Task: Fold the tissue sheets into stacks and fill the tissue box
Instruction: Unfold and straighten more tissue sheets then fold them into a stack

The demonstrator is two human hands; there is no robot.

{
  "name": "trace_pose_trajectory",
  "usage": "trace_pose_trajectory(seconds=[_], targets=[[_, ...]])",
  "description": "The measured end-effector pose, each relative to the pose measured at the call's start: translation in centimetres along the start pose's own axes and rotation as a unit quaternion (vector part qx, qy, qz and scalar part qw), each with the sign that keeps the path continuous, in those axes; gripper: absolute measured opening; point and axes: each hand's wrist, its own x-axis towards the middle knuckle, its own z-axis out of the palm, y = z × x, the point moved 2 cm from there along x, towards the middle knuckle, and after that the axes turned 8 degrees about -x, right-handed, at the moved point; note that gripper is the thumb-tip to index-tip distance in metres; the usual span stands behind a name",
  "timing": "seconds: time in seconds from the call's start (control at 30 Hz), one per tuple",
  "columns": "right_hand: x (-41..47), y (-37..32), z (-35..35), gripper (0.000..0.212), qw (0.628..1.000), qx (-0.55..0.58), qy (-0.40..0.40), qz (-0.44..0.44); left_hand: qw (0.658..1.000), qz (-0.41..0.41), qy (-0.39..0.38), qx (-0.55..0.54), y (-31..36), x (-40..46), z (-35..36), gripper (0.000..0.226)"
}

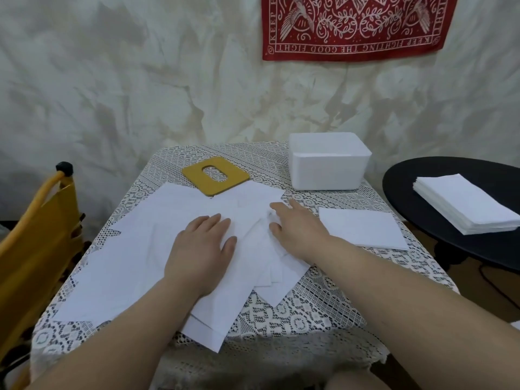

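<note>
The white box (327, 164) stands open at the table's (295, 313) far right corner; I cannot tell what is in it. Its tan lid (215, 175) lies beside it at the far edge. The red cloth (354, 23) on the wall reads "KEEP FIGHTING THE GOOD FIGHT". Loose sheets (126, 266) spread over the table's middle and left. My left hand (201, 249) presses flat on them, fingers straight. My right hand (295, 228) rests on them with fingers relaxed. A folded stack (363, 229) lies near the right edge.
</note>
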Motion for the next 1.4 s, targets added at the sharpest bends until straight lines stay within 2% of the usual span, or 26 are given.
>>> trace_pose_trajectory(seconds=[0.2,0.4,0.5,0.6,0.63,0.8,0.9,1.0,1.13,1.27,1.4], targets=[[1.2,-0.9,0.0,0.05,0.999,0.001,-0.023,-0.038,1.0,-0.006,-0.013,0.008,0.1,0.1,0.1,0.059],[2.4,-0.3,1.4,0.051,0.992,-0.107,-0.034,-0.061,0.999,-0.008,-0.035,0.009,0.3,0.2,0.0,0.05],[2.9,0.1,0.7,0.053,0.995,-0.084,-0.012,-0.043,0.997,-0.012,-0.071,0.016,0.5,0.3,-0.2,0.051],[4.0,0.4,-0.2,0.052,1.0,-0.025,-0.014,-0.007,0.989,-0.022,-0.139,0.038,0.7,2.5,-1.4,0.051],[4.6,0.4,-0.2,0.051,1.0,-0.018,-0.014,0.0,0.989,-0.028,-0.139,0.034,0.8,3.9,-1.9,0.049],[7.8,0.0,0.0,0.047,0.999,-0.036,0.014,-0.005,1.0,0.0,-0.02,-0.022,1.1,9.1,-2.1,0.045],[9.2,0.0,0.4,0.047,0.999,-0.05,0.011,0.001,0.999,0.017,-0.026,-0.007,0.6,10.1,0.3,0.049],[10.1,0.1,0.6,0.049,0.999,-0.053,0.008,0.004,1.0,0.0,-0.026,0.004,-0.2,10.1,2.0,0.053],[10.6,0.2,0.2,0.04,0.995,-0.065,0.074,-0.001,1.0,-0.007,-0.007,-0.003,-0.4,9.7,2.3,0.057],[10.8,-0.1,-0.1,0.034,0.993,-0.03,0.111,0.008,1.0,-0.001,0.001,-0.013,-0.4,9.9,2.3,0.058],[10.8,0.0,1.2,0.047,0.99,-0.122,0.073,0.0,1.0,0.001,0.01,-0.011,-0.5,9.8,2.4,0.058]])
